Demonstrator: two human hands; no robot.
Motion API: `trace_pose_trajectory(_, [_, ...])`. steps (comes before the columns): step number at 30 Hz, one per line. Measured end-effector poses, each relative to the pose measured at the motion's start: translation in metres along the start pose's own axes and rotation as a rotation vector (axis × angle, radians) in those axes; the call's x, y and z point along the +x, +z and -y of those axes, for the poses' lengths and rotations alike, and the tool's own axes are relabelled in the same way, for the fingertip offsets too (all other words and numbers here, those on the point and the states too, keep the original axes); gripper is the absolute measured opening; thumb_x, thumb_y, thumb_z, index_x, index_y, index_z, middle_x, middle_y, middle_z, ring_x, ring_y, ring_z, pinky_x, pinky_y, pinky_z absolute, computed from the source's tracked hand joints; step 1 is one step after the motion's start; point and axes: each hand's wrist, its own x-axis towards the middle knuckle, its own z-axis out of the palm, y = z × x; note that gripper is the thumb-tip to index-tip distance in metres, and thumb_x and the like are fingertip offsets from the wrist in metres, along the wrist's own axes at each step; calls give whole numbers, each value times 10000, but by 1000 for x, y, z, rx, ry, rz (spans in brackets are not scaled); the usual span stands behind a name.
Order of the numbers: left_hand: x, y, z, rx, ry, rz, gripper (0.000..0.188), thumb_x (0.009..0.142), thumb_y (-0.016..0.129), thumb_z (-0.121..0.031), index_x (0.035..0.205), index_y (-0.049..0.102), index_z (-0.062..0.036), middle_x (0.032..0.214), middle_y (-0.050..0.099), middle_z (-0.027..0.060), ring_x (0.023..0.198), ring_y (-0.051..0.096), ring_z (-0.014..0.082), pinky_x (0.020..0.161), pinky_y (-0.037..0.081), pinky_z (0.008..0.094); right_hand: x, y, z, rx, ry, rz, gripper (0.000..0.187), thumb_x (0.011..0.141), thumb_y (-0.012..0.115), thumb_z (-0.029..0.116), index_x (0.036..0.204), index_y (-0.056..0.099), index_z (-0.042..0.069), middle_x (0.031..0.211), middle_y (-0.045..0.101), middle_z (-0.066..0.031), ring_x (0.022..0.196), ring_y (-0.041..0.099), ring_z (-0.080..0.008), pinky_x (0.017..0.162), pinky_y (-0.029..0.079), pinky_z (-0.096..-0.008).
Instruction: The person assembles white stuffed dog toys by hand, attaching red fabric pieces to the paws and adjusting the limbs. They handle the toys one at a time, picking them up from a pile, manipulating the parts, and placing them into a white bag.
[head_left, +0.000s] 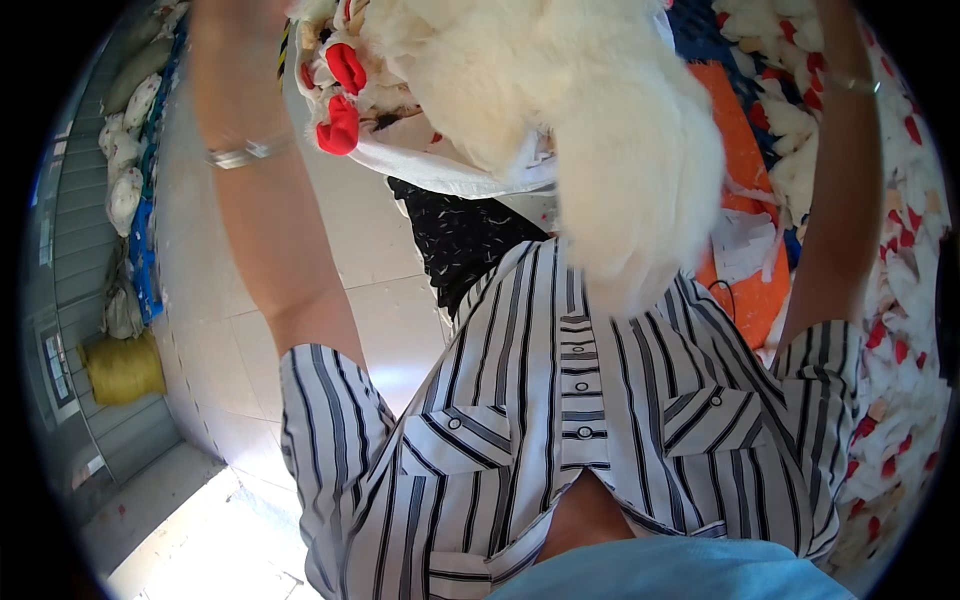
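Observation:
My left hand (238,60) reaches up at the upper left, smeared by motion, its fingers beyond the top edge. My right hand (840,35) is at the upper right, also cut off by the top edge. Between my arms hangs a large cream-white fluffy plush piece (640,150), blurred at its lower end, over my lap. Whether either hand grips it cannot be seen. Behind it is a white sack (430,170) with red and white plush pieces. Two red plush pieces, an upper one (345,68) and a lower one (338,125), lie at its left rim.
An orange board (745,280) with white scraps stands at my right. Beyond it lies a broad heap of white and red plush pieces (890,330). Filled sacks (122,200) and a yellow roll (122,368) line the left wall. Pale floor tiles (385,310) lie below.

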Motion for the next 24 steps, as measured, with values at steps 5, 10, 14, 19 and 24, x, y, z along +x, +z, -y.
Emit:
trace_pose_trajectory(5, [-123,4,100,163,-686,-203,436,967,560,-300,1291,533,-10,1163,631,132,1035,631,239,885,539,379,-52,26,5,284,-141,278,344,921,652,304,1149,621,48,1061,656,-77,985,649,-157,661,537,-241])
trace_pose_trajectory(10, [-205,32,125,110,-667,-278,489,930,646,-309,1283,519,6,1151,588,68,1070,562,155,936,463,288,-156,44,113,507,515,522,625,926,489,610,1167,591,43,1051,657,-104,876,670,-159,656,550,-268])
trace_pose_trajectory(14, [-213,42,101,19,-622,-186,655,842,731,-402,1299,505,8,1216,551,75,1139,528,182,994,417,313,-170,57,124,573,578,569,576,906,588,548,1086,569,1,972,668,-102,785,665,-126,603,509,-233])
trace_pose_trajectory(19, [-223,50,87,138,-542,75,765,705,829,-442,1290,538,-42,1361,428,108,1182,496,236,1046,385,384,-181,69,121,587,484,410,426,922,650,393,1025,580,-14,864,637,-48,763,599,-85,652,473,-218])
trace_pose_trajectory(24, [-226,57,80,357,-419,199,496,759,781,-234,1175,594,-38,1326,450,111,1161,512,219,1029,397,375,-187,75,119,628,513,258,238,952,615,238,1024,612,11,859,612,-11,749,559,-73,691,466,-226])
